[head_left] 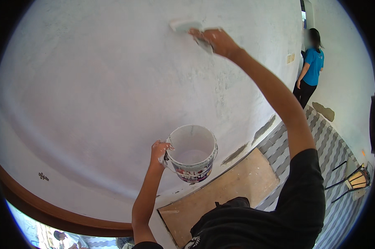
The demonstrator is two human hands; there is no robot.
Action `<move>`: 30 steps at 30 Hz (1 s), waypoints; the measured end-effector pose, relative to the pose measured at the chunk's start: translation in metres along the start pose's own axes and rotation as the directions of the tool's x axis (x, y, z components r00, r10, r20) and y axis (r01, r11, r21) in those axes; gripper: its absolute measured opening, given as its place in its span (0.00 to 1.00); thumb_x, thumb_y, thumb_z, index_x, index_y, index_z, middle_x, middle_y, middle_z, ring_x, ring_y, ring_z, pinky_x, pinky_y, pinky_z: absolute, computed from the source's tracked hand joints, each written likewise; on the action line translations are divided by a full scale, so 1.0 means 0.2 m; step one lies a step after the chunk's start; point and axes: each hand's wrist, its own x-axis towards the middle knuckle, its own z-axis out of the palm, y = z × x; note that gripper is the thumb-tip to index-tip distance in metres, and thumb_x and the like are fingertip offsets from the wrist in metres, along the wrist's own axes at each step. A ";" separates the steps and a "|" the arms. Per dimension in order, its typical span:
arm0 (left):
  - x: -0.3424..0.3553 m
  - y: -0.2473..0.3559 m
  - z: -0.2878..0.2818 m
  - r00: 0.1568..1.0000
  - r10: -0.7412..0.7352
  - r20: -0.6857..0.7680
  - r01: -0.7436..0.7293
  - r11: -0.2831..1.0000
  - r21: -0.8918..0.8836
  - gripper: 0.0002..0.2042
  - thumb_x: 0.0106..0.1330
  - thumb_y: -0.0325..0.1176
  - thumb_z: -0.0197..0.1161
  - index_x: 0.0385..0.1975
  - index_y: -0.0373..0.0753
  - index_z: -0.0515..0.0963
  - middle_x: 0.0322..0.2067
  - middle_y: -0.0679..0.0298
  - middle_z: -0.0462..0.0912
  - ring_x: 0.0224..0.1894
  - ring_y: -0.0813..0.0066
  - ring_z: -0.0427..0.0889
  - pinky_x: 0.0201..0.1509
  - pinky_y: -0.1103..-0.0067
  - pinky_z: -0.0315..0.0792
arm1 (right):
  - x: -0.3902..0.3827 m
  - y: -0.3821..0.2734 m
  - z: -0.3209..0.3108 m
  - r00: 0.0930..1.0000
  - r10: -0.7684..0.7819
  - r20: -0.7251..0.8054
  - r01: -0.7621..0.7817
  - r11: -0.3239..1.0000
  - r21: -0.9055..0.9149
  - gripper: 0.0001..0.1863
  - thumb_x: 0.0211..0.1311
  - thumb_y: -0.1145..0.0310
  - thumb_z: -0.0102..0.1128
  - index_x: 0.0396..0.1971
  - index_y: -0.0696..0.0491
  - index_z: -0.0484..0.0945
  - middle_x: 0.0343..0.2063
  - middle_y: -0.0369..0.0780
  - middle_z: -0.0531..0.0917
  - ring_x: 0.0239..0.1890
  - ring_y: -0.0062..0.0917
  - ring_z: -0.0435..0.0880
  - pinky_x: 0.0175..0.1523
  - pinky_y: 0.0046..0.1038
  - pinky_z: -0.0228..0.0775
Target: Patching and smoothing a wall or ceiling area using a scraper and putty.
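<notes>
My right hand [218, 41] is raised high, its fingers closed on a flat, wide hand tool [182, 25], perhaps a brush or scraper, at the pale, patchy wall [104, 83]; motion blurs the tool, so its exact kind is unclear. My left hand [160, 150], flecked with white, grips the left side of a white paint bucket [193, 176] at its rim and handle. The bucket is held upright in front of the wall, with whitish material inside and a printed band round its outside.
A tan board [254, 174] lies below along the wall on grey patterned floor [274, 141]. A person in a blue shirt [312, 68] stands by a doorway at right. A chair [353, 180] stands at lower right. Another person [65, 238] shows through the wood-framed opening [58, 211] at lower left.
</notes>
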 end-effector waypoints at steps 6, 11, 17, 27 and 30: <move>0.03 0.00 0.03 0.999 -0.042 -0.005 0.042 0.999 0.009 0.06 0.48 0.23 0.56 0.24 0.35 0.67 0.20 0.56 0.76 0.21 0.67 0.76 0.27 0.75 0.72 | -0.51 -0.18 0.12 0.998 -0.062 -0.019 0.064 0.973 0.219 0.26 0.52 0.73 0.61 0.54 0.45 0.73 0.48 0.35 0.82 0.28 0.26 0.82 0.32 0.29 0.76; 0.02 0.02 0.03 0.998 -0.060 -0.028 0.063 0.994 0.088 0.05 0.49 0.23 0.55 0.24 0.35 0.67 0.20 0.56 0.76 0.22 0.67 0.77 0.27 0.75 0.72 | -0.51 -0.21 0.09 0.992 -0.083 -0.098 0.098 0.983 0.153 0.17 0.55 0.67 0.62 0.47 0.45 0.79 0.45 0.33 0.83 0.30 0.23 0.82 0.45 0.30 0.76; 0.02 -0.01 0.02 1.000 0.021 0.008 -0.021 1.000 0.001 0.06 0.49 0.23 0.56 0.24 0.35 0.66 0.20 0.57 0.76 0.21 0.69 0.76 0.27 0.75 0.71 | -0.38 -0.04 0.04 0.978 -0.205 -0.039 0.208 0.972 0.106 0.15 0.57 0.69 0.58 0.46 0.46 0.80 0.41 0.33 0.84 0.40 0.27 0.81 0.57 0.32 0.69; -0.04 0.05 0.05 1.000 -0.009 -0.029 0.009 1.000 0.027 0.07 0.46 0.22 0.57 0.24 0.35 0.67 0.20 0.59 0.75 0.20 0.70 0.74 0.24 0.75 0.69 | 0.31 0.27 -0.23 0.890 -0.187 -0.416 0.245 0.965 0.091 0.16 0.62 0.69 0.58 0.51 0.47 0.79 0.47 0.39 0.82 0.47 0.32 0.81 0.52 0.31 0.75; -0.05 0.05 0.06 0.999 -0.017 -0.037 0.018 1.000 0.020 0.08 0.45 0.22 0.57 0.24 0.35 0.67 0.20 0.59 0.75 0.19 0.71 0.74 0.24 0.75 0.69 | 0.57 0.34 -0.32 0.893 -0.179 -0.413 0.248 0.961 0.120 0.17 0.63 0.67 0.54 0.53 0.48 0.77 0.51 0.39 0.80 0.51 0.33 0.79 0.55 0.34 0.71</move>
